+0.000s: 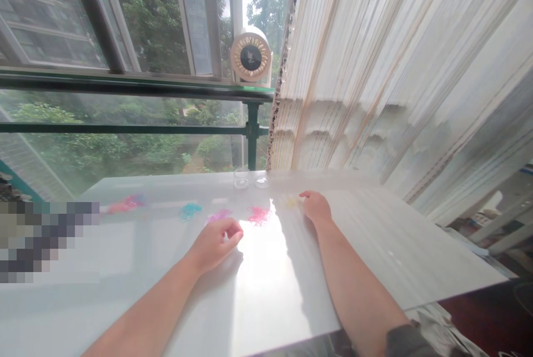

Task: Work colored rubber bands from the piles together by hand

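Purple pile [219,215] partly behind left hand [216,242]

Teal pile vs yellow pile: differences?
Colour: the teal pile stands out; the yellow pile is pale against the white table.
Position: the yellow pile is beside the right hand; the teal pile lies left of the left hand.
Shared: both lie on the table.
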Demonstrator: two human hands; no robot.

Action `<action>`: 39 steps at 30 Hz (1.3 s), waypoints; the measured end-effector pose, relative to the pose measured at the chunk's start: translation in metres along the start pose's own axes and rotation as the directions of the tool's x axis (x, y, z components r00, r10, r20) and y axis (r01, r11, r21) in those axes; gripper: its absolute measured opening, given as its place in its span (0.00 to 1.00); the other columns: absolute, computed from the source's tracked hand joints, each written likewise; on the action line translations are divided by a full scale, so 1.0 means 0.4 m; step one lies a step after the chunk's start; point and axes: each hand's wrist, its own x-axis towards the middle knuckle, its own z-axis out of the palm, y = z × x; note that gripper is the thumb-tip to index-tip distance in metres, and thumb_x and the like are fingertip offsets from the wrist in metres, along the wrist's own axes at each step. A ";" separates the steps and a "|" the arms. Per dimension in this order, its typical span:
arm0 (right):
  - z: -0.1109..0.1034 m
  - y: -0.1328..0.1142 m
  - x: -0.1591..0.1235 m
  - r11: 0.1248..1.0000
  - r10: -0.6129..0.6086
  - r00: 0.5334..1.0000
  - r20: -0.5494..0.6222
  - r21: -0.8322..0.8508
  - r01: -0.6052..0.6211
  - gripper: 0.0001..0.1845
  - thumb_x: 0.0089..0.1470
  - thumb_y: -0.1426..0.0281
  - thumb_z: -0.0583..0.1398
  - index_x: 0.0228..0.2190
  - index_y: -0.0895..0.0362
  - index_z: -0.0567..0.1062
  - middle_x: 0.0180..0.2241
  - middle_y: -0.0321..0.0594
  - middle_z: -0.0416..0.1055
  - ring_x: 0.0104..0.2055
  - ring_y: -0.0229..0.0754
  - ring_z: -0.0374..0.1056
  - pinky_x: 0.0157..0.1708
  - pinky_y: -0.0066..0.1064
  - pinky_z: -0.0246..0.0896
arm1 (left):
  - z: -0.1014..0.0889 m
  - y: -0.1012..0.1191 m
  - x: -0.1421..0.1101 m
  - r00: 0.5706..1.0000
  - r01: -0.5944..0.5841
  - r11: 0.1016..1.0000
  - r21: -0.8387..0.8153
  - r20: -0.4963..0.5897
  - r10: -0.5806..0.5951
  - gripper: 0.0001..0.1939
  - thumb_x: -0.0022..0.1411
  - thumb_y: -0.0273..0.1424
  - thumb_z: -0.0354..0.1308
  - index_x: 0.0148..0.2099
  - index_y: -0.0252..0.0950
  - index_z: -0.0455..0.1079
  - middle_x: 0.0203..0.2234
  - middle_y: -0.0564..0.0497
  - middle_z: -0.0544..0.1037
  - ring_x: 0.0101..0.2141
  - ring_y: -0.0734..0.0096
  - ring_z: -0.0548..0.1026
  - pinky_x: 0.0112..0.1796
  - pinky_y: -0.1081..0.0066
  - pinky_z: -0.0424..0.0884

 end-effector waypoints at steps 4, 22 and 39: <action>-0.004 0.002 0.000 0.999 0.034 0.999 0.034 -0.037 -0.033 0.24 0.46 0.78 0.50 0.42 0.54 0.76 0.43 0.43 0.73 0.46 0.47 0.68 0.44 0.36 0.61 | -0.001 0.001 0.001 1.000 0.000 1.000 -0.003 0.000 0.000 0.09 0.57 0.33 0.49 0.30 0.38 0.69 0.23 0.55 0.74 0.26 0.73 0.69 0.30 0.74 0.62; 0.008 -0.007 -0.006 0.997 0.046 0.991 0.127 -0.069 -0.037 0.19 0.52 0.74 0.51 0.43 0.54 0.74 0.45 0.42 0.72 0.49 0.46 0.66 0.48 0.32 0.57 | 0.003 -0.010 0.000 0.999 0.033 0.999 -0.001 0.009 -0.033 0.09 0.57 0.34 0.50 0.31 0.38 0.69 0.24 0.55 0.73 0.27 0.73 0.68 0.30 0.73 0.62; -0.014 -0.024 -0.008 0.956 0.013 0.991 -0.136 0.293 0.027 0.22 0.51 0.71 0.44 0.40 0.60 0.74 0.27 0.41 0.72 0.26 0.40 0.66 0.25 0.28 0.58 | -0.081 -0.057 0.012 0.970 0.110 0.992 0.059 -0.224 -0.094 0.10 0.56 0.36 0.51 0.31 0.38 0.71 0.23 0.54 0.75 0.27 0.72 0.71 0.31 0.74 0.64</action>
